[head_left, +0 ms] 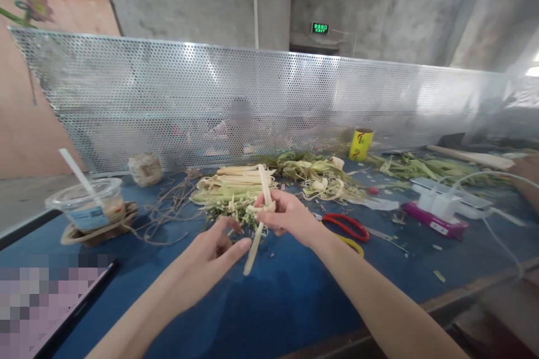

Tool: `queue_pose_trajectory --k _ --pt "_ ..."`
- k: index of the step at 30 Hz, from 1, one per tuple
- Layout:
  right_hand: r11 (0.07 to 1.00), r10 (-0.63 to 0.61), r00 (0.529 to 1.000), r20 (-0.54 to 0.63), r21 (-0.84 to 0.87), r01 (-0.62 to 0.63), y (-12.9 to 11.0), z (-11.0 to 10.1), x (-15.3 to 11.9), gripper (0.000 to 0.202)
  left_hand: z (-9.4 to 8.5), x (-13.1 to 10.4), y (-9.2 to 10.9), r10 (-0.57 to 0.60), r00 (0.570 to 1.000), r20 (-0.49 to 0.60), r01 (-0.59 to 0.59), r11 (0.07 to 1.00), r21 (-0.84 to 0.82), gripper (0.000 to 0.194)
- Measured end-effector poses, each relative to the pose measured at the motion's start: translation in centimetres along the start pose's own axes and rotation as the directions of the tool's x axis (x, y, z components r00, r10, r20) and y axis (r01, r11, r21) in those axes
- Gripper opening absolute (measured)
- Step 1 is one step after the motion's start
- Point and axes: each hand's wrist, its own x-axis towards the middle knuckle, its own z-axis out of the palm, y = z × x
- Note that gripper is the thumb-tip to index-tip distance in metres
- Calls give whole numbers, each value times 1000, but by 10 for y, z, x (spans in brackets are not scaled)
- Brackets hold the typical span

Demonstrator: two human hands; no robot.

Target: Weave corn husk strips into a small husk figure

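Pinching a pale husk strip (260, 219) near its middle, the right hand (286, 216) has its grip clenched on that strip, holding it upright and a little tilted just above the blue surface (273, 303). The left hand (214, 249) sits just below and beside it, fingers loosely spread with its grip released, the thumb near the strip's lower end; whether it actually touches the strip is hard to tell.

The strip looks light, thin and dry, probably stiff along its length yet easy to split or crease, so a hold near the middle with a second support at the lower end should suit it best. Its surface appears matte rather than slippery.

Just behind the hands lies a pile of husks (231, 188), cream and green, partly hidden by the fingers. Red-handled scissors (347, 226) rest to the right, their blades partly covered by a yellow loop beneath. Farther right a white charger on a pink block (438, 210) trails cables off the edge. To the left, a clear lidded cup (86, 202) holds a white stick. The lower left corner is blurred out. Beyond stands a yellow roll (361, 143) and the perforated metal screen (261, 101), behind which shapes are too dim to make out.
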Motion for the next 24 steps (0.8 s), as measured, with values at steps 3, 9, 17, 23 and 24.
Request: queue_pose_trajectory --k 3,9,17,23,24 --pt "991 33 995 93 -136 -20 1 8 -3 24 -3 1 4 76 992 -104 -65 992 106 26" --pt "989 33 985 170 -151 -7 6 13 -2 22 -2 2 4 145 985 -90 -125 972 199 26" --pt "998 33 998 50 53 -36 4 10 -1 18 -21 4 -7 154 985 -82 -161 982 -96 31" --pt "995 58 996 62 80 -63 1 13 -2 21 -24 9 -9 63 964 -259 -187 850 -492 32" --pt "996 66 995 79 60 -71 0 14 -3 22 -21 10 -8 30 964 -264 -188 778 -599 32"
